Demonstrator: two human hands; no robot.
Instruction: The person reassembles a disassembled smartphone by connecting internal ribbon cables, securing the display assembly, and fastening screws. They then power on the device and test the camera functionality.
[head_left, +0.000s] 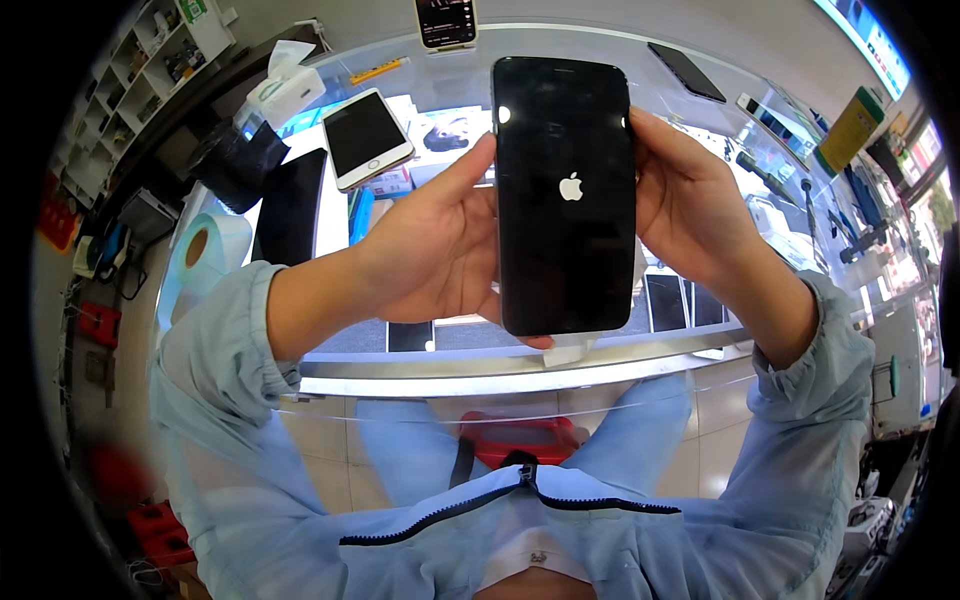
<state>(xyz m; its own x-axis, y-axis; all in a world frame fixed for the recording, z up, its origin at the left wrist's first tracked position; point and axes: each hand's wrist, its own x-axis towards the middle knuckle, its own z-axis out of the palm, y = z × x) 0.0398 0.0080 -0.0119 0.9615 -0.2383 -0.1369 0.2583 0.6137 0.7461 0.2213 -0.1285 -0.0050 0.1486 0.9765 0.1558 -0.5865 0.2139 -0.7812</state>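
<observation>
A large black smartphone [566, 250] is held upright in front of me, its screen dark except for a white logo in the middle. My left hand [440, 235] grips its left edge, thumb along the side and the other fingers reaching behind it. On the opposite edge, my right hand [690, 190] is closed round the upper part, with its fingertips hidden by the phone. Behind the left hand, a white phone [367, 138] with a dark screen lies on the glass counter. Beside it rests a black tablet-like slab [290, 208].
On the lit glass counter [450, 370] stand a tissue box [285, 95], a black bin-like container [235, 165] and a roll of bluish film [205, 250]. Another phone [446, 22] stands at the back. Tools and a yellow-green bottle [850, 130] are at the right.
</observation>
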